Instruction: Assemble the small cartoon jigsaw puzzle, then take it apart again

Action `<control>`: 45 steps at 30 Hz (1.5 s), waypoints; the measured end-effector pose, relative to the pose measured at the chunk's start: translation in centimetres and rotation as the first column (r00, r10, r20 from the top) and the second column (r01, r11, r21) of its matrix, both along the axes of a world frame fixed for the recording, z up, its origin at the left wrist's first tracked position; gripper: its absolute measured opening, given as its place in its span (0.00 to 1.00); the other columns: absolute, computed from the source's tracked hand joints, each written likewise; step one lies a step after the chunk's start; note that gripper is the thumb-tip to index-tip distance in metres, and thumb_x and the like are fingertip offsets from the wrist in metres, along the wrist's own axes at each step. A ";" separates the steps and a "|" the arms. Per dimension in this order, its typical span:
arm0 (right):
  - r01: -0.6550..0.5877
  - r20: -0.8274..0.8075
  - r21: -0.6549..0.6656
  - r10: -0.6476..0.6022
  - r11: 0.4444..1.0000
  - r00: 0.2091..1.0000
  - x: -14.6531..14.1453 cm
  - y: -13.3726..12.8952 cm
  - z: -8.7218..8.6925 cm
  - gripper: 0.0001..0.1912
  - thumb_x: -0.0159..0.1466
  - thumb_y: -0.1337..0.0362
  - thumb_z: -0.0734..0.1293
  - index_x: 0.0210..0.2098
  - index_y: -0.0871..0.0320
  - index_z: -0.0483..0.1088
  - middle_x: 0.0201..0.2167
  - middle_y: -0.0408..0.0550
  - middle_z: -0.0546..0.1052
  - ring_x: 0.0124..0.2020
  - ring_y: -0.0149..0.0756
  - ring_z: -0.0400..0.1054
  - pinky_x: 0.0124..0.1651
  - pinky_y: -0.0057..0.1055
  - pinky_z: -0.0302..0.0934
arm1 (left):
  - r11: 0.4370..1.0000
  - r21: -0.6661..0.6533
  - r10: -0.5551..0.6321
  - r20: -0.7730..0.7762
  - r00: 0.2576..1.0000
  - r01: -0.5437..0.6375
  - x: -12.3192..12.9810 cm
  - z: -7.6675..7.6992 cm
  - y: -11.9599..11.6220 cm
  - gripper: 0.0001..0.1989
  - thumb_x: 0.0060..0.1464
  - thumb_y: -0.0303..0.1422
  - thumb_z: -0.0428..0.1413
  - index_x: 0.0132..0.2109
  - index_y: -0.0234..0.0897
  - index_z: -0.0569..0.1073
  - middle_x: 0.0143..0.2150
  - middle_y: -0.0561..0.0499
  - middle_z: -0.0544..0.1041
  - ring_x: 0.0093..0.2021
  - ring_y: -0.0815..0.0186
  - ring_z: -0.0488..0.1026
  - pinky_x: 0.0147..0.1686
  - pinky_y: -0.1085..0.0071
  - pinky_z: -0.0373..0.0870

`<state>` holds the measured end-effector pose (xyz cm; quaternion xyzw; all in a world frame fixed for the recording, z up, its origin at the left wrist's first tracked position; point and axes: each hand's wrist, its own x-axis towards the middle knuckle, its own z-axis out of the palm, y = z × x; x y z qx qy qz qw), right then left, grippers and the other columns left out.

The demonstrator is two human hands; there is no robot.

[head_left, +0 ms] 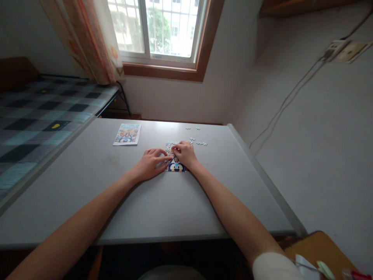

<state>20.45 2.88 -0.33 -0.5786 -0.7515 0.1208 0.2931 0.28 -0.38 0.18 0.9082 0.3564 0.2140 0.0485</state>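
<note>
A partly assembled jigsaw puzzle lies flat on the grey table, with a blue-and-white cartoon face along its near edge. My left hand rests at the puzzle's left side, fingers stretched out and the index finger reaching onto it. Over the puzzle's upper right, my right hand bends its fingers together in a pinch against the surface. Whatever sits between those fingertips is too small to make out. Loose puzzle pieces are scattered just beyond and right of my right hand. The hands cover part of the puzzle.
A printed picture sheet lies at the table's far left. Two more small groups of pieces are near the far edge of the table. A bed stands left, a wall right, and a wooden stool at lower right.
</note>
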 end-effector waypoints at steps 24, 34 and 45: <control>0.072 -0.113 0.104 -0.060 0.992 0.992 0.6 0.0 -0.1 0.08 0.62 0.65 0.65 0.33 0.54 0.77 0.32 0.46 0.76 0.40 0.39 0.65 0.48 0.35 0.54 | 1.000 -0.018 0.002 0.014 1.000 -0.002 0.0 0.0 0.0 0.16 0.62 0.38 0.52 0.56 0.54 0.72 0.52 0.50 0.72 0.53 0.59 0.67 0.55 0.58 0.58; -0.037 -0.013 0.008 0.037 0.999 0.999 2.8 0.0 0.1 0.09 0.60 0.68 0.64 0.36 0.56 0.77 0.29 0.44 0.74 0.32 0.32 0.65 0.40 0.29 0.56 | 0.999 -0.032 0.000 0.014 1.000 0.001 -0.1 0.1 0.1 0.17 0.62 0.39 0.51 0.58 0.57 0.70 0.52 0.50 0.71 0.54 0.58 0.67 0.55 0.57 0.59; -0.039 0.037 -0.004 0.039 0.999 0.999 2.7 -0.1 0.1 0.11 0.62 0.66 0.63 0.40 0.55 0.76 0.29 0.44 0.73 0.33 0.33 0.65 0.42 0.29 0.55 | 1.000 -0.031 -0.001 0.015 1.000 0.001 -0.2 0.0 0.1 0.17 0.62 0.39 0.51 0.58 0.56 0.70 0.52 0.50 0.71 0.54 0.59 0.67 0.55 0.58 0.59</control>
